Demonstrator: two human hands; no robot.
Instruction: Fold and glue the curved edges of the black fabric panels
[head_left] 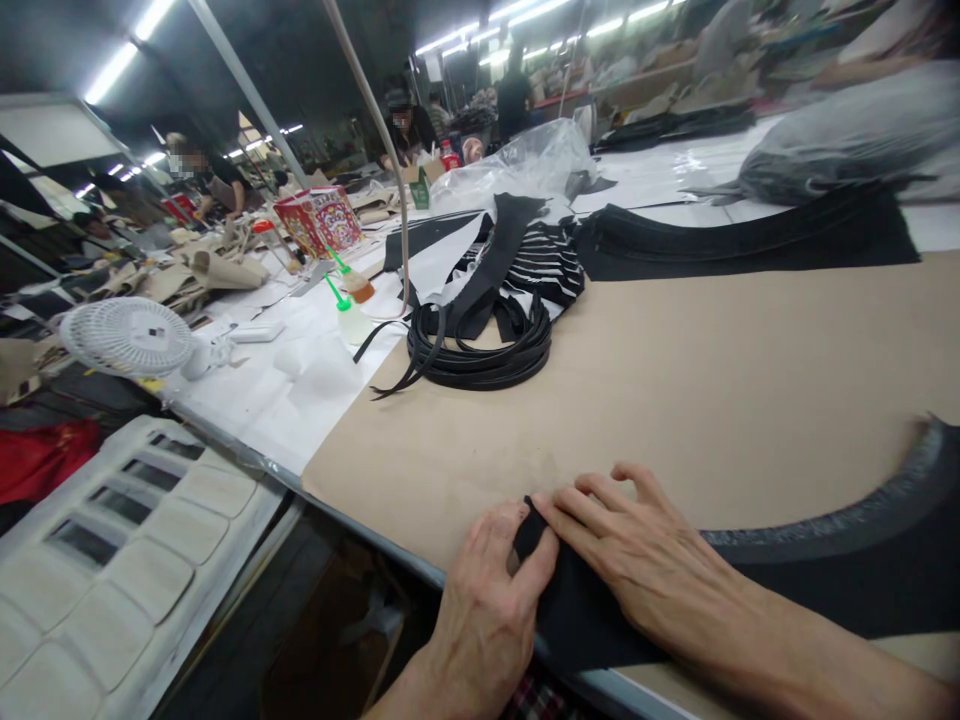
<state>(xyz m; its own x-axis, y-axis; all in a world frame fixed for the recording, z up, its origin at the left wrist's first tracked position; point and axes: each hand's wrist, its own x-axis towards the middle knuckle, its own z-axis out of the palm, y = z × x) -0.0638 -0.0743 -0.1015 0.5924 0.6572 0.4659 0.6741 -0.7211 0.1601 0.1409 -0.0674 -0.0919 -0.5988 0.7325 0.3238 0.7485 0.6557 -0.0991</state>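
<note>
A long, curved black fabric piece (pixel 847 585) lies along the table's near edge. A greyish strip (pixel 810 538) runs along its inner curve. At the piece's left end, my left hand (pixel 491 580) pinches the edge between thumb and bent fingers. My right hand (pixel 637 540) lies across the same end, its fingertips pressed on the fabric close to my left fingers. Part of the cloth is hidden beneath my right hand and forearm. Beyond both hands, a coil of black strips (pixel 480 365) rests on the brown board (pixel 712 380).
Stacked black curved pieces (pixel 750 240) lie at the board's far side, near a plastic bag (pixel 847 140). Green-tipped bottles (pixel 351 318), a white fan (pixel 131 337) and a red patterned box (pixel 319 220) stand left. Other people are farther back.
</note>
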